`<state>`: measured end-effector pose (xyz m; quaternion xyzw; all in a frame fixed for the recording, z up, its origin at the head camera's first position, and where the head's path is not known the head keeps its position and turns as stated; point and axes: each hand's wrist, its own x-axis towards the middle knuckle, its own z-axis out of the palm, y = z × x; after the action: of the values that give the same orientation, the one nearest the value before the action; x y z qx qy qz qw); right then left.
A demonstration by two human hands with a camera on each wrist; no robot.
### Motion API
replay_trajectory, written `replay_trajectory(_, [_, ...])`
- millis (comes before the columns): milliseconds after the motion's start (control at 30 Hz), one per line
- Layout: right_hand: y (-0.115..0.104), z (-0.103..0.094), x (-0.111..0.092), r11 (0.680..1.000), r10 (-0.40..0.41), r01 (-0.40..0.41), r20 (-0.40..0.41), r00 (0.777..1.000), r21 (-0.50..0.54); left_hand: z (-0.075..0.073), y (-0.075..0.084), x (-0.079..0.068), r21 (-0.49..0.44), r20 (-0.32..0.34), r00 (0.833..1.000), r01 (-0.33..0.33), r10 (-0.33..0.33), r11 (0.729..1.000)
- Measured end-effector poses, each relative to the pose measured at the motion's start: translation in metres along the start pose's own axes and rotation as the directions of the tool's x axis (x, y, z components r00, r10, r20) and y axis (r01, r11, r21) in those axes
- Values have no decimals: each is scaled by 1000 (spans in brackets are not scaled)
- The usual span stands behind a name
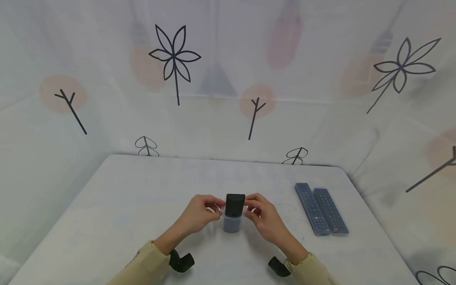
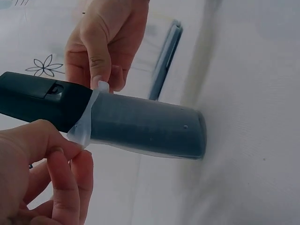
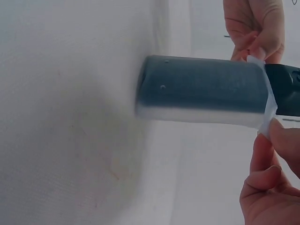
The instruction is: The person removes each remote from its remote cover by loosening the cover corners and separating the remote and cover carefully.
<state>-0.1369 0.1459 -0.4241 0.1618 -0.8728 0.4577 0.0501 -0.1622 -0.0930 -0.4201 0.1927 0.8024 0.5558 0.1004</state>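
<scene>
A black remote control [image 1: 235, 205] stands upright in front of me at the middle of the table, its lower part inside a translucent protective sleeve [image 1: 232, 224]. My left hand [image 1: 199, 213] pinches the sleeve's rim on one side between thumb and fingers. On the opposite side my right hand [image 1: 265, 217] pinches the same rim. In the left wrist view the remote's dark upper part [image 2: 42, 96] sticks out past the rim, with its back showing. The sleeve's far end [image 3: 145, 86] is close to the tabletop in the right wrist view.
Two more remotes, a longer one [image 1: 312, 208] and a shorter one [image 1: 331, 211], lie side by side in covers to the right. Behind the white table [image 1: 160, 178] hangs a patterned cloth [image 1: 221, 126]. Black wrist devices [image 1: 181, 262] show by both sleeves.
</scene>
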Motion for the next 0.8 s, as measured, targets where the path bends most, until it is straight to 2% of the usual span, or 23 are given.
replay_trajectory(267, [3,3,1,998,58,-57,24,998,-21,3,-10,3,45,3,999,-36,36,998])
replay_trajectory(567, [10,5,0,999,49,-48,92,995,-19,7,-18,5,92,39,998,-51,47,995])
replay_trajectory(800, [15,6,2,999,48,-44,142,989,-32,10,-24,8,179,66,997,-51,40,982])
